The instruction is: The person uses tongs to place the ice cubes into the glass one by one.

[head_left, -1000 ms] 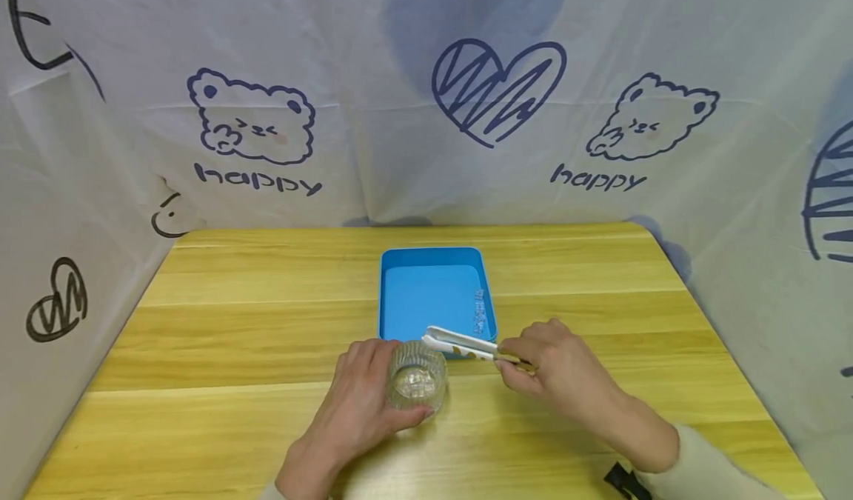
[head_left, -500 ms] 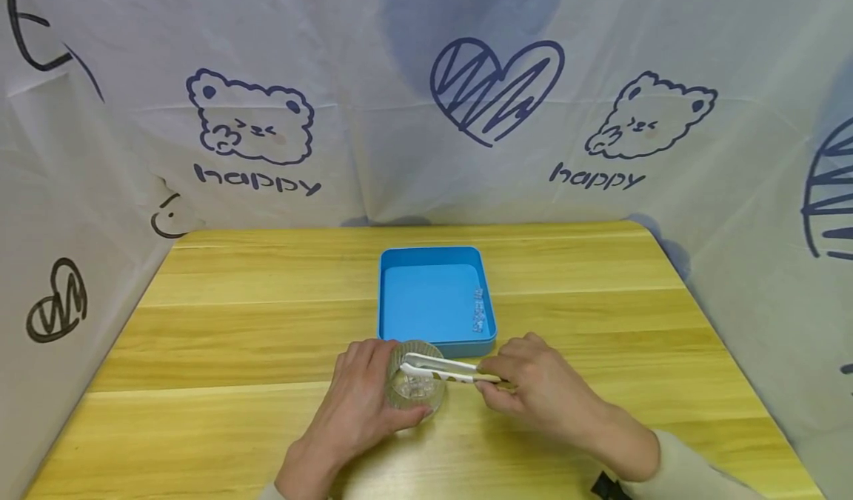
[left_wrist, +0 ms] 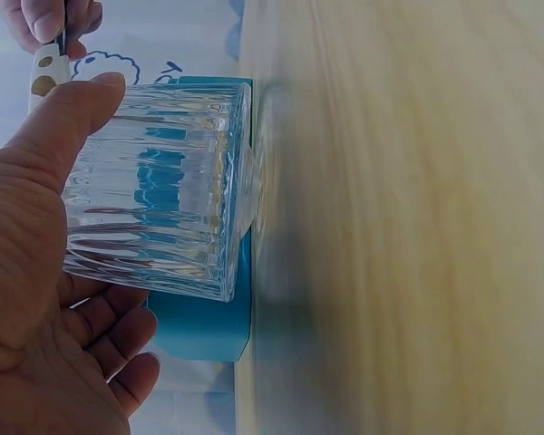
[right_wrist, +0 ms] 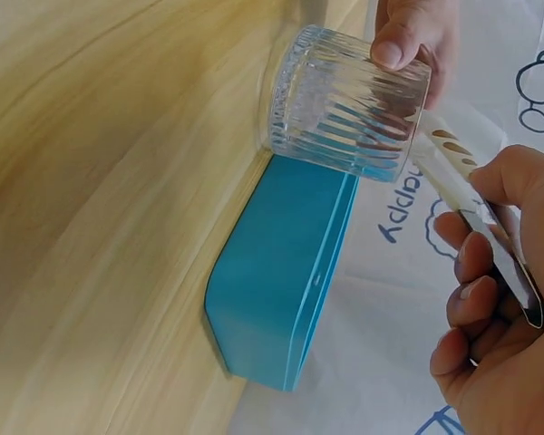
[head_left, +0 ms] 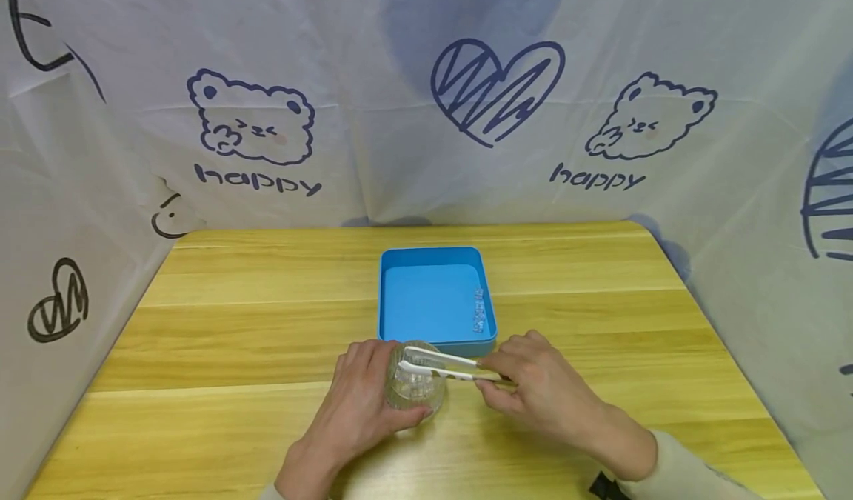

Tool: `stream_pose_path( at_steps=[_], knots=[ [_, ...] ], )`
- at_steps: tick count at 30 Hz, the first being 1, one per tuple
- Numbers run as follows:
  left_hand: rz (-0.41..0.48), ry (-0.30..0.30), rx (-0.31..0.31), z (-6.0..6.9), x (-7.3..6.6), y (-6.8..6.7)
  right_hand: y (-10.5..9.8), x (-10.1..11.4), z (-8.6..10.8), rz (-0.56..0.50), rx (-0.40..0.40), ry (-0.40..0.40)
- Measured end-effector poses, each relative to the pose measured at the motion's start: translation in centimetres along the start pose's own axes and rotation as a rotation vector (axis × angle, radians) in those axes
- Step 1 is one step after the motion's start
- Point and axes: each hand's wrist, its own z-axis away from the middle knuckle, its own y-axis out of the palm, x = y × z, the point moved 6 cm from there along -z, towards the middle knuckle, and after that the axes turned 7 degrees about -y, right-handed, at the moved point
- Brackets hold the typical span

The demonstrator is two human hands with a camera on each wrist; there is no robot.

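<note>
My left hand (head_left: 356, 396) grips a clear ribbed glass cup (head_left: 416, 400) from its left side, with the thumb at the near side. The cup is close to the tabletop, just in front of a blue square box (head_left: 429, 304). Clear small pieces show at the bottom of the cup. In my right hand (head_left: 543, 389) are white tongs (head_left: 443, 373) with gold spots, pinched between thumb and fingers. Their two tips are spread apart at the cup's mouth. In the right wrist view the cup's wall (right_wrist: 344, 109) and the tongs' spotted arm (right_wrist: 449, 145) meet near the rim.
Several clear small pieces (head_left: 478, 311) lie in a row along the box's right inner wall. Wood-grain table (head_left: 233, 337) extends around. A white cloth (head_left: 373, 152) with drawings hangs behind and at both sides. A black object (head_left: 606, 487) lies by the right sleeve.
My right hand has brought the tongs left and nearer, from beside the rim to over the cup's mouth. Their tips are wider apart than half a second ago. The left hand and cup stay put.
</note>
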Motion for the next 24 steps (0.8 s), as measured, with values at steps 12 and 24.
stream_pose_path(
  at_steps=[12, 24],
  knots=[
    [0.016, -0.028, 0.031, 0.0, 0.2, 0.1, -1.7, -1.2, 0.3, 0.022, -0.152, 0.013],
    [0.023, -0.032, 0.031, 0.0, 0.2, 0.1, -2.1, -3.2, 0.4, 0.089, -0.115, 0.082]
  ],
)
